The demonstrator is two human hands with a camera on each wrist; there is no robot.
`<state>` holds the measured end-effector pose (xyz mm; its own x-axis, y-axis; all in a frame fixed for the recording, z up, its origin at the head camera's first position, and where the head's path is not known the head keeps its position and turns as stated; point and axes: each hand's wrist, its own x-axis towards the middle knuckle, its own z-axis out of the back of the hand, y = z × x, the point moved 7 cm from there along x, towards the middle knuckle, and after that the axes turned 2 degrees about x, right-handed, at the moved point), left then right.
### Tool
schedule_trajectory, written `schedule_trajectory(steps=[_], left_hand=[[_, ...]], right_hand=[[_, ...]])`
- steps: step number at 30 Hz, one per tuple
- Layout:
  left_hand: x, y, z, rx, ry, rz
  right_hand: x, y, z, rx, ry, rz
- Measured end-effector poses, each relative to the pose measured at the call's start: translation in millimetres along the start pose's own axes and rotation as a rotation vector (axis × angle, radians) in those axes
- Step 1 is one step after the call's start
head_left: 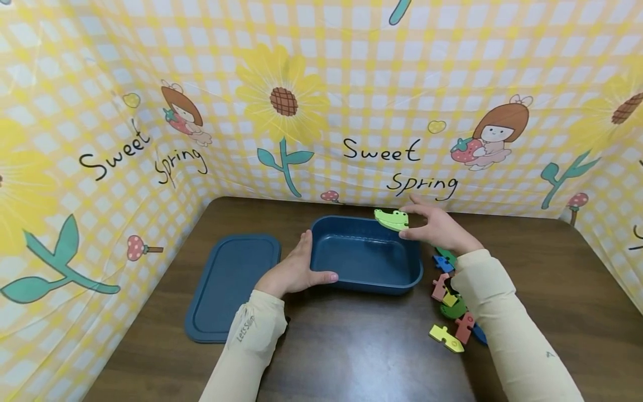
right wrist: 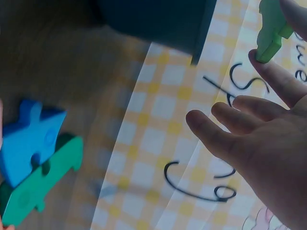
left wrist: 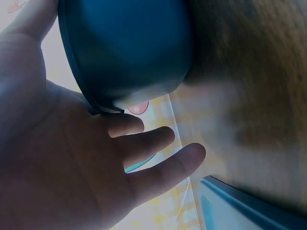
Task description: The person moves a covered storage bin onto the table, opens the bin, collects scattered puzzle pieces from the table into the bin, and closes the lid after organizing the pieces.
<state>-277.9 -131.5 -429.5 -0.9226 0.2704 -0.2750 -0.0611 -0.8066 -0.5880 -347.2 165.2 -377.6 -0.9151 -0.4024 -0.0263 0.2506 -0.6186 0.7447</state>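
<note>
A deep blue rectangular box (head_left: 374, 287) stands at the middle of the table. My left hand (head_left: 291, 269) rests against its left end, fingers straight along the side and thumb stretched across the front rim. In the left wrist view, the lower fingers (left wrist: 165, 175) extend past the box wall, holding nothing. Over the box's back right corner, my right hand (head_left: 444, 229) pinches a light green crocodile-shaped puzzle piece (head_left: 390, 220) between thumb and index finger. The other fingers of that hand (right wrist: 225, 129) are spread in the right wrist view.
A matching blue lid (head_left: 233, 287) lies flat left of the box. Right of it, partly under my right forearm, are several puzzle pieces, among them a blue one (right wrist: 31, 141), a green one (right wrist: 45, 179) and a yellow one (head_left: 446, 338). A checked cloth (head_left: 301, 167) hangs behind the table.
</note>
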Motion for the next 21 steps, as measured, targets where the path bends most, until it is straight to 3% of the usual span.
schedule_trajectory(steps=[4,21], left_hand=[[-0.1,0.7,-0.2,0.006,-0.006,-0.003],[-2.0,-0.1,1.7,-0.004,-0.007,0.009]], right_hand=[[6.3,12.2,-8.6,-0.059,0.027,0.026],[25.9,62.2,-37.0,-0.065,0.068,0.104]])
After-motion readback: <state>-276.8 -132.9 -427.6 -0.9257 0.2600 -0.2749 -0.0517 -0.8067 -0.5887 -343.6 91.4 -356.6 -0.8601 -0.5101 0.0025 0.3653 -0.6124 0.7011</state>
